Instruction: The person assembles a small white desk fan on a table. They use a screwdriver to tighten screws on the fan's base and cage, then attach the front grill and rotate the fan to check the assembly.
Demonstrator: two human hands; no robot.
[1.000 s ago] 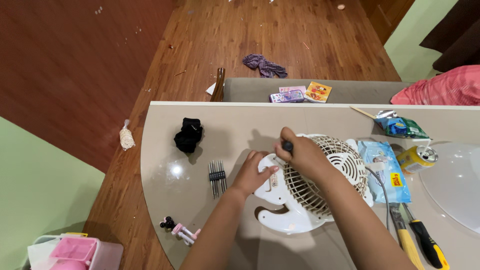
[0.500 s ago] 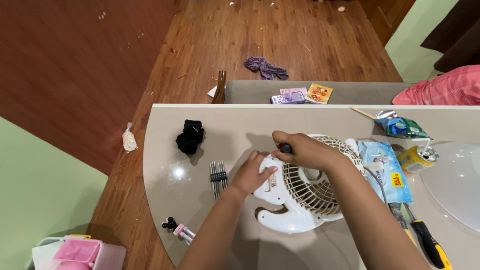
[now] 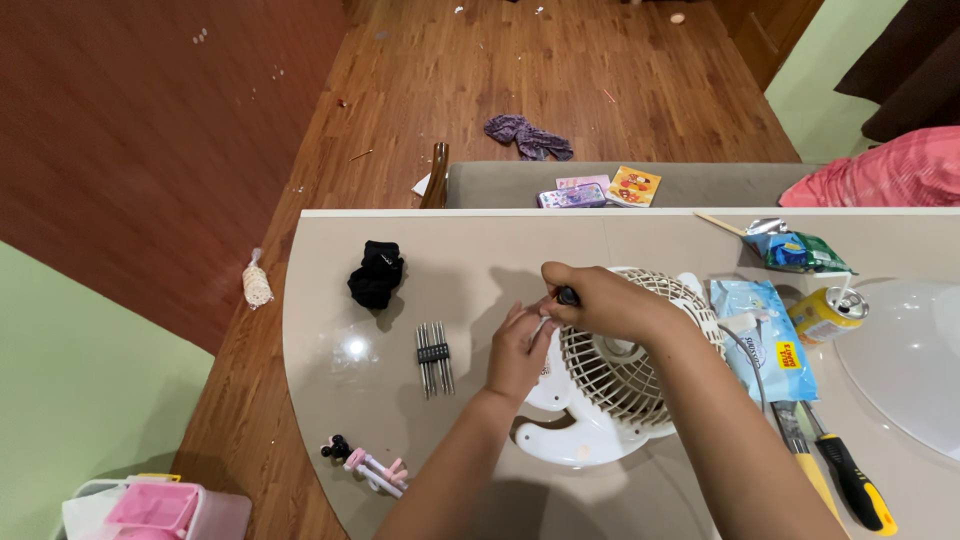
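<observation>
Our right forearm covers part of the white plastic fan (image 3: pixel 610 400), and the screwdriver (image 3: pixel 566 296) is mostly buried in our fist, only its dark handle end showing; the tip is too small to make out. The fan lies flat on the glossy beige desk (image 3: pixel 330 400), its grille ribbed and round. Our right hand (image 3: pixel 600 300) is closed tight around the screwdriver. Our left hand (image 3: pixel 520 350) is half-curled, fingertips touching the fan's edge beside it. Metal bit set (image 3: pixel 433 354) lies near.
</observation>
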